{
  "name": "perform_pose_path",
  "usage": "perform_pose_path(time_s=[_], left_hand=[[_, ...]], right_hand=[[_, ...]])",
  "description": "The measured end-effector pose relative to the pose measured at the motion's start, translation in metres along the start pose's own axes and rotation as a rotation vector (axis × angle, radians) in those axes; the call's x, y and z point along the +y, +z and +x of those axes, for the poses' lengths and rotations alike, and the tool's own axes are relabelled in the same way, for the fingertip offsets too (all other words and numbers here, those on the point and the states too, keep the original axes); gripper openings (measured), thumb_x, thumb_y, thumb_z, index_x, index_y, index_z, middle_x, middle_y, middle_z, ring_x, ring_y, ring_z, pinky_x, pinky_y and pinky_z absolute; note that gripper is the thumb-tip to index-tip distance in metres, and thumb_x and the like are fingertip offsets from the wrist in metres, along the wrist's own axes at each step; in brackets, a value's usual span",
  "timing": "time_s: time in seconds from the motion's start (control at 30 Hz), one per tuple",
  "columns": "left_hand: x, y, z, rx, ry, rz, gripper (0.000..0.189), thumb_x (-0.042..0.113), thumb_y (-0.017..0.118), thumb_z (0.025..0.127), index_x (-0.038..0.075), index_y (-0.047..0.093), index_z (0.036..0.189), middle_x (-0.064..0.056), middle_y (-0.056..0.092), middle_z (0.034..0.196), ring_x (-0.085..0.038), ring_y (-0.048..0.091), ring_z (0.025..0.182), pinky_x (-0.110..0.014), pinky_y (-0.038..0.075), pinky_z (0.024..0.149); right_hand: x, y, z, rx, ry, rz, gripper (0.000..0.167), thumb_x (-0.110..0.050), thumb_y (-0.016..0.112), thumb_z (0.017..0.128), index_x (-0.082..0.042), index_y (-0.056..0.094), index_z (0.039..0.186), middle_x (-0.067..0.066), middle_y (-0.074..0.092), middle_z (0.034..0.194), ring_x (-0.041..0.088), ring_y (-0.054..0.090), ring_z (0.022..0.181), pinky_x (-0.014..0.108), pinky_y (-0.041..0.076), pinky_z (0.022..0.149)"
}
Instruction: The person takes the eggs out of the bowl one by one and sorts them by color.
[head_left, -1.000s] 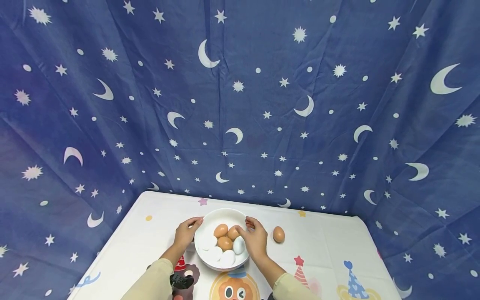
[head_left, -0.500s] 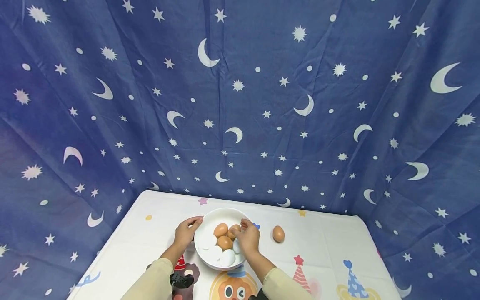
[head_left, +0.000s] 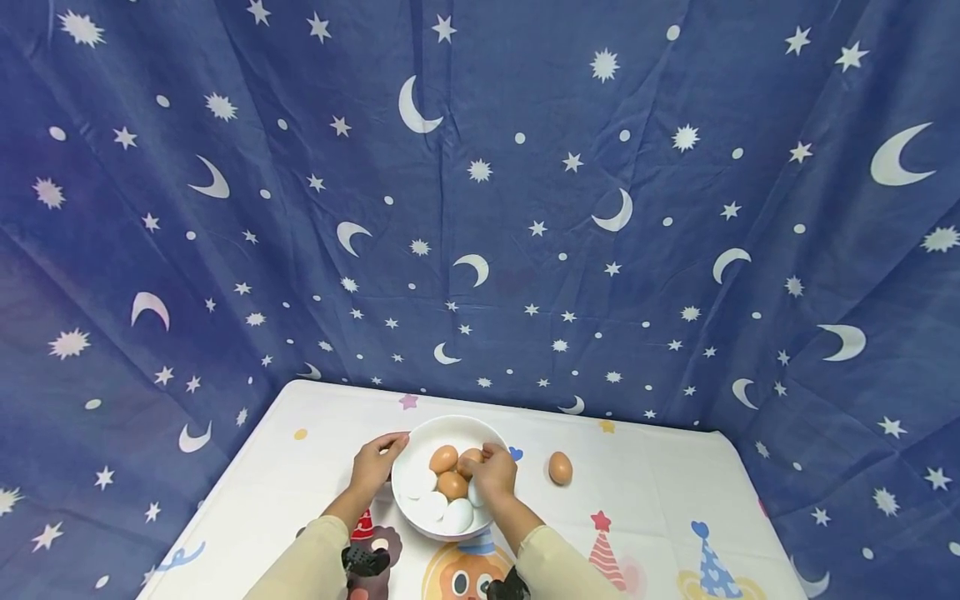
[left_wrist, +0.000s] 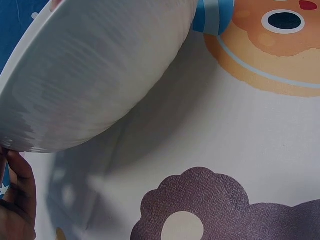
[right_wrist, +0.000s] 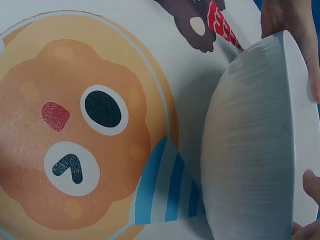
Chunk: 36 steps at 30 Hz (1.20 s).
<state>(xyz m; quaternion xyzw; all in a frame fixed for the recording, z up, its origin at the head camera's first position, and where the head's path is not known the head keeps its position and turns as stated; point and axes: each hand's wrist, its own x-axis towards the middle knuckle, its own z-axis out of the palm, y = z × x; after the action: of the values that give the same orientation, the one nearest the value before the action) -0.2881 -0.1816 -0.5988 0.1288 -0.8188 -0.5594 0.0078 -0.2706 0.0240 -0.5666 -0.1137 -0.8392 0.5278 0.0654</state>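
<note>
Left hand (head_left: 371,465) pinches a smooth, round white bowl (head_left: 456,428), mouth up; right hand (head_left: 497,473) touches an oval brown egg (head_left: 473,455), grip unclear, long axis partly hidden.

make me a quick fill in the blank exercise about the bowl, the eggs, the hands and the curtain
1. In the bowl, beside the white eggs, ____ brown eggs can be seen.
2. The lone egg outside the bowl is ____ in colour.
3. The person's ____ hand reaches in among the eggs.
4. Behind its white pattern, the curtain is ____.

Missing words: three; brown; right; blue.
</note>
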Motion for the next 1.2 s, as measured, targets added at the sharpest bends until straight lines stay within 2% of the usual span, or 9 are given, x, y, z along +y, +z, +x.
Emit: perform_pose_path(time_s=[0.27,0.47,0.73,0.93,1.2], left_hand=[[-0.001,0.001,0.001,-0.007,0.007,-0.002,0.048,0.045,0.064,0.094,0.008,0.068,0.124,-0.013,0.065,0.116,-0.013,0.064,0.082,-0.026,0.058,0.065],[0.002,0.001,-0.001,-0.011,-0.016,0.004,0.045,0.043,0.063,0.095,0.009,0.068,0.124,-0.013,0.064,0.118,-0.013,0.064,0.081,-0.026,0.058,0.065],[0.002,0.001,0.0,-0.005,-0.019,0.006,0.045,0.043,0.063,0.095,0.009,0.068,0.124,-0.014,0.064,0.119,-0.014,0.065,0.083,-0.027,0.059,0.066],[0.002,0.001,-0.001,-0.006,-0.022,0.009,0.045,0.043,0.063,0.095,0.009,0.067,0.125,-0.013,0.064,0.119,-0.015,0.065,0.085,-0.027,0.059,0.067],[0.002,0.002,0.0,-0.001,-0.014,0.0,0.044,0.042,0.063,0.095,0.009,0.068,0.124,-0.012,0.065,0.117,-0.014,0.065,0.083,-0.026,0.059,0.066]], right_hand=[[0.001,0.004,0.002,-0.025,0.052,-0.007,0.052,-0.009,0.085,0.073,0.012,0.063,0.115,0.025,0.069,0.106,0.036,0.066,0.102,0.045,0.053,0.093],[0.007,0.01,0.004,-0.004,0.074,-0.005,0.053,-0.012,0.086,0.071,0.011,0.065,0.114,0.022,0.071,0.103,0.034,0.067,0.099,0.043,0.054,0.092],[0.014,0.02,0.007,0.037,0.081,-0.005,0.056,-0.013,0.09,0.066,0.007,0.067,0.113,0.015,0.071,0.099,0.028,0.068,0.095,0.04,0.055,0.088],[0.015,0.023,0.007,0.079,0.053,-0.044,0.055,-0.011,0.092,0.061,0.004,0.07,0.109,0.013,0.072,0.094,0.027,0.068,0.09,0.04,0.056,0.086],[0.014,0.025,0.006,0.102,0.06,-0.056,0.054,-0.013,0.093,0.06,0.002,0.071,0.107,0.011,0.072,0.093,0.026,0.068,0.09,0.04,0.056,0.086]])
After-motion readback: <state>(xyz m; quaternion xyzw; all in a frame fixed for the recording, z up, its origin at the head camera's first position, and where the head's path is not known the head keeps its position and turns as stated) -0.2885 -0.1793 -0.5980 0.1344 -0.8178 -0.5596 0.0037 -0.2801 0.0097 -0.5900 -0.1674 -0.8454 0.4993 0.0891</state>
